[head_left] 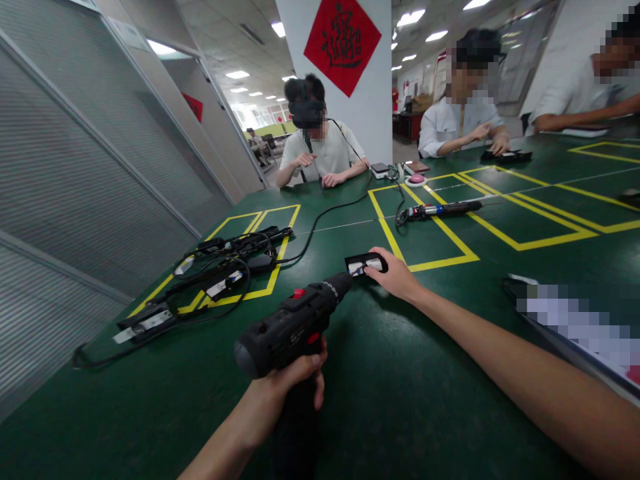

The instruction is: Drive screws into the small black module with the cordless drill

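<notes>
My left hand [295,383] is wrapped round the grip of a black cordless drill [295,320] with red switches. The drill's chuck points away from me and to the right, and its tip meets a small black casing [367,263] with a white part inside. Whether the bit touches a screw there is too small to tell. My right hand [393,273] grips that casing from its right side, thumb in front, holding it just at or above the green table [400,347].
Black devices with cables [230,267] lie at the left inside yellow tape [285,250]. A cylindrical tool [443,210] rests beyond my right hand. At the right edge is a tray-like object [565,327], partly blurred. Several people sit across the table, one with a headset [307,113].
</notes>
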Demonstrator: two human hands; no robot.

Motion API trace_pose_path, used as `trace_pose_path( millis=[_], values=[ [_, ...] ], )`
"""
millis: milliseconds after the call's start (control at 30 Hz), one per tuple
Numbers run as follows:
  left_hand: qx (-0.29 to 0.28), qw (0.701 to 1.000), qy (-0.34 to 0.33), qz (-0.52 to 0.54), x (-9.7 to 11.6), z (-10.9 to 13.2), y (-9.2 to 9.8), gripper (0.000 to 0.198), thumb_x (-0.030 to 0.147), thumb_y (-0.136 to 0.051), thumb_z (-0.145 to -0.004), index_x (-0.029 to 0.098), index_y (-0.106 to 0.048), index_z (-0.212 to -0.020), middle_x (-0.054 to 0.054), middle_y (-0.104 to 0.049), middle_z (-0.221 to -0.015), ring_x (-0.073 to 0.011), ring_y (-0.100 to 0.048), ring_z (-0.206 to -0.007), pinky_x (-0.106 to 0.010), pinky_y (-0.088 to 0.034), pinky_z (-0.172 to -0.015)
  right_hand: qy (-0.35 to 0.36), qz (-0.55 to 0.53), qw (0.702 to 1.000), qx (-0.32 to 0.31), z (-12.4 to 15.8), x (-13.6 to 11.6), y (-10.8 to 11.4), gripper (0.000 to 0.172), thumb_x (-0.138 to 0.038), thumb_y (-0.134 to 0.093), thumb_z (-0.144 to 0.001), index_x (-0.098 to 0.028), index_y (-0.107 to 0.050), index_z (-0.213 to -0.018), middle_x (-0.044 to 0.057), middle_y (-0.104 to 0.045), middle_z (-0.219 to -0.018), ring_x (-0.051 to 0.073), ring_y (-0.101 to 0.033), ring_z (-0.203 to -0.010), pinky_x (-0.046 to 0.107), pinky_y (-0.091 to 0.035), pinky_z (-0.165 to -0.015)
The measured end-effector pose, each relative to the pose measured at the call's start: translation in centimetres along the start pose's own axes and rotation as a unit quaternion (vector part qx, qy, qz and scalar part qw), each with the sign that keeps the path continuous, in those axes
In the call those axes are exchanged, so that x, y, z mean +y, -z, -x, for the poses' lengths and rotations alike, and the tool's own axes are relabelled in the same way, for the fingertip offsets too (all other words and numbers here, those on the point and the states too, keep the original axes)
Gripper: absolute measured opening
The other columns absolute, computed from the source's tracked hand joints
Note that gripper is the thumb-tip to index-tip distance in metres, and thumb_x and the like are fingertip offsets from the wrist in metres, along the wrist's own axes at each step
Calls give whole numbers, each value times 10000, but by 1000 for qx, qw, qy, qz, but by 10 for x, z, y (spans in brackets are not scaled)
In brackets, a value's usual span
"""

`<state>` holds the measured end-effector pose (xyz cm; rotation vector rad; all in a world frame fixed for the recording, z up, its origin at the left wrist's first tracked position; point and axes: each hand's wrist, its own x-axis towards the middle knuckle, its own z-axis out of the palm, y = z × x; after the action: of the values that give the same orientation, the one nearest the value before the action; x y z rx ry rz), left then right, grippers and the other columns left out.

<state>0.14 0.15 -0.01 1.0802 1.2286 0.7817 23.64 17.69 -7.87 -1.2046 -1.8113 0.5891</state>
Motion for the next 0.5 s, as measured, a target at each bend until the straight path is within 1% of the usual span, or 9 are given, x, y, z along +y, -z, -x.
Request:
trace_pose_path(
  millis=[167, 500],
  values=[
    [0, 1000, -13, 17, 3, 0, -3, 265, 321, -624, -783, 159, -573, -986, -10, -593, -777, -140, -586, -484, -305, -441, -540, 2, 2, 1000, -4, 0, 1, 0, 365, -336, -599, -801, -232, -559, -1149, 46, -640, -1041, 212, -597, -926, 345, -466, -819],
    [-12, 1000, -17, 14, 3, 0, -2, 259, 308, -606, -812, 154, -552, -1014, -7, -577, -796, -131, -598, -493, -297, -459, -536, 0, 2, 1000, -4, -1, 0, 0, 366, -337, -596, -806, -232, -556, -1154, 48, -636, -1062, 211, -596, -939, 348, -464, -828]
  ],
)
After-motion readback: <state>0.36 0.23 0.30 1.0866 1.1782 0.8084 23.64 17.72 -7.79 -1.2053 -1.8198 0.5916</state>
